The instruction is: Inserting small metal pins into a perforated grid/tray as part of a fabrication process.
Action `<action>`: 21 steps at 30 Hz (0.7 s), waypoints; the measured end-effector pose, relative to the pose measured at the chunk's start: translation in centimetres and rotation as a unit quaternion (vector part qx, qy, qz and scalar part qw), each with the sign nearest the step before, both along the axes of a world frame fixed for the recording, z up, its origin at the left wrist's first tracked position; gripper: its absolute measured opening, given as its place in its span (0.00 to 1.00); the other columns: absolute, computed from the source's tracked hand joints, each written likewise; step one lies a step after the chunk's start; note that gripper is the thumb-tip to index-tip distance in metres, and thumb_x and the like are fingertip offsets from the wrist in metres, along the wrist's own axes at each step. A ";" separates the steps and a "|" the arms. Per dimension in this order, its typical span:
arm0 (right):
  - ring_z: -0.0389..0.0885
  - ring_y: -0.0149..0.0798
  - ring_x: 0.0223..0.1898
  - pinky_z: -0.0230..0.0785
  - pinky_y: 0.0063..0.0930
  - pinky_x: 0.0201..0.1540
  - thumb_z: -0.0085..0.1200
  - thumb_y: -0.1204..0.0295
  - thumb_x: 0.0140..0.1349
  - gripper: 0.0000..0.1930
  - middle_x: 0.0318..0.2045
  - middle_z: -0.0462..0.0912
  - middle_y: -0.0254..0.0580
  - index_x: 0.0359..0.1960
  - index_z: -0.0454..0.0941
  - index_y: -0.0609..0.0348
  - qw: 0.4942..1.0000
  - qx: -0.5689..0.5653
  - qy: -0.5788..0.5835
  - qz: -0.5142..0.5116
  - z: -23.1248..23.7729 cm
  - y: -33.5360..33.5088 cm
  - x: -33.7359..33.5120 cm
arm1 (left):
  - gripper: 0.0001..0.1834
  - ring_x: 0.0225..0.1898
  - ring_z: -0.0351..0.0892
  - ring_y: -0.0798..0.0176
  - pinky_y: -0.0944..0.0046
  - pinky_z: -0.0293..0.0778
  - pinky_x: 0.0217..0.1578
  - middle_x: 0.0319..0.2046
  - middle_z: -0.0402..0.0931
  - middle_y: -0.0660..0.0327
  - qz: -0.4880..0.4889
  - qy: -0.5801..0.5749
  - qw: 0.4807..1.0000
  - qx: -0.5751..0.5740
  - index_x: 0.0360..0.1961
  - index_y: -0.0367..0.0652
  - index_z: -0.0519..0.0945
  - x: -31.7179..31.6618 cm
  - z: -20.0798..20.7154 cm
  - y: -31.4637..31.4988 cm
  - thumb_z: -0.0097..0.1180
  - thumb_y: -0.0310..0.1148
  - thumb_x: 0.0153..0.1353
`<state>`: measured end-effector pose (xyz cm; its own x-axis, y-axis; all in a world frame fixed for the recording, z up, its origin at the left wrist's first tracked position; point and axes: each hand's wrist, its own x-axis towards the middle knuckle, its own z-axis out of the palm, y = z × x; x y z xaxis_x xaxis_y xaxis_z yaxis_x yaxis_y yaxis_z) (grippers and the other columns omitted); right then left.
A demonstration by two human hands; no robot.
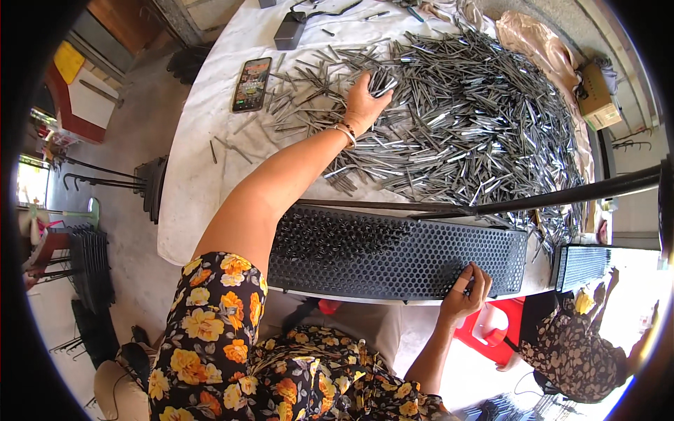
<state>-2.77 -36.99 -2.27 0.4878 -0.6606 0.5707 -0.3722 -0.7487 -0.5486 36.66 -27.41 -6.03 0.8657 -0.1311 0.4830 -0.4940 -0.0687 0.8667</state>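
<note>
A concrete-floored room surrounds a table (203, 151) with a white cover, which reaches from the left of centre to the upper right of the frame. A big, tangled heap of thin dark rods (477, 105) fills its upper centre and right, with stragglers spreading toward a phone (251, 85) lying at upper left of centre. Near the top edge sits a dark box (289, 32); crumpled brown sheeting (537, 43) lines the heap's upper right side, near a cardboard box (598, 97).

Of the two hands, the left hand (362, 107), reaching to the upper centre, is closed around a small bunch of the rods, their shiny ends poking out past the fingers. The right hand (463, 295) rests, fingers loosely bent, on the near edge of a black perforated tray (400, 272) across the centre; whether it grips anything there I cannot tell. Short dark pieces stand packed in the holes of the tray's left part. A black bar (576, 193) runs along its far side.

At lower right, another person (572, 344) is near a red stool (512, 309) and a second perforated tray (586, 265).
</note>
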 end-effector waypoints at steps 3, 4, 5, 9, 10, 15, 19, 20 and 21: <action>0.73 0.31 0.25 0.60 0.20 0.20 0.55 0.80 0.58 0.04 0.32 0.78 0.41 0.34 0.80 0.64 1.000 0.004 -0.003 0.000 0.2 0.2 0.1 | 0.18 0.31 0.81 0.62 0.64 0.75 0.34 0.30 0.81 0.57 -0.012 0.017 0.998 0.053 0.38 0.36 0.74 -0.6 -0.3 0.4 0.65 0.34 0.50; 0.72 0.30 0.25 0.60 0.20 0.20 0.55 0.81 0.58 0.04 0.32 0.78 0.41 0.34 0.80 0.64 1.000 -0.002 -0.008 0.000 0.2 0.0 0.0 | 0.18 0.32 0.81 0.64 0.65 0.75 0.35 0.30 0.81 0.57 -0.020 0.024 0.997 0.076 0.37 0.35 0.74 -0.7 -0.1 0.2 0.65 0.35 0.51; 0.72 0.30 0.25 0.61 0.20 0.21 0.55 0.81 0.58 0.04 0.31 0.78 0.40 0.34 0.80 0.64 1.000 -0.012 -0.003 -0.003 -0.3 -0.3 -0.4 | 0.20 0.32 0.81 0.60 0.63 0.75 0.36 0.31 0.81 0.55 -0.016 -0.008 0.995 0.103 0.39 0.35 0.73 -0.9 -0.1 0.2 0.65 0.37 0.51; 0.72 0.30 0.25 0.62 0.20 0.21 0.55 0.81 0.58 0.03 0.32 0.78 0.40 0.34 0.80 0.64 1.000 0.000 -0.002 -0.014 -0.1 0.0 -0.3 | 0.20 0.32 0.81 0.58 0.61 0.75 0.35 0.32 0.81 0.53 -0.087 -0.016 0.981 0.173 0.43 0.37 0.72 -1.6 -0.1 0.6 0.63 0.37 0.55; 0.72 0.30 0.25 0.62 0.20 0.21 0.55 0.81 0.58 0.03 0.32 0.78 0.40 0.34 0.80 0.64 1.000 0.001 -0.003 -0.012 -0.2 -0.1 -0.3 | 0.20 0.32 0.81 0.58 0.61 0.75 0.35 0.32 0.81 0.53 -0.085 -0.017 0.981 0.174 0.43 0.37 0.72 -1.3 0.0 0.5 0.63 0.37 0.55; 0.73 0.30 0.27 0.61 0.19 0.21 0.56 0.79 0.59 0.03 0.32 0.78 0.40 0.34 0.80 0.63 1.000 0.008 0.005 -0.007 0.0 0.1 -0.3 | 0.11 0.20 0.75 0.66 0.65 0.72 0.21 0.22 0.77 0.63 -0.110 0.371 0.911 -0.141 0.32 0.39 0.77 0.8 0.8 0.3 0.64 0.35 0.54; 0.72 0.29 0.26 0.61 0.19 0.21 0.55 0.79 0.60 0.03 0.32 0.79 0.39 0.34 0.81 0.63 1.000 -0.009 -0.008 -0.004 -0.3 -0.2 -0.4 | 0.09 0.18 0.74 0.65 0.65 0.72 0.20 0.20 0.76 0.63 -0.141 0.529 0.788 -0.282 0.26 0.42 0.77 2.8 1.7 0.6 0.66 0.34 0.53; 0.72 0.29 0.26 0.61 0.19 0.21 0.55 0.79 0.60 0.03 0.32 0.79 0.39 0.34 0.81 0.63 1.000 -0.007 -0.006 -0.003 -0.2 -0.2 -0.5 | 0.09 0.19 0.74 0.64 0.66 0.72 0.20 0.19 0.75 0.63 -0.178 0.546 0.759 -0.308 0.24 0.43 0.77 3.0 1.4 0.8 0.66 0.33 0.52; 0.72 0.28 0.26 0.61 0.19 0.21 0.55 0.79 0.60 0.03 0.32 0.78 0.39 0.34 0.81 0.64 1.000 -0.006 -0.003 0.000 -0.2 -0.1 -0.4 | 0.09 0.19 0.74 0.65 0.66 0.71 0.19 0.19 0.75 0.63 -0.207 0.530 0.775 -0.275 0.24 0.43 0.77 3.3 1.1 1.4 0.66 0.32 0.52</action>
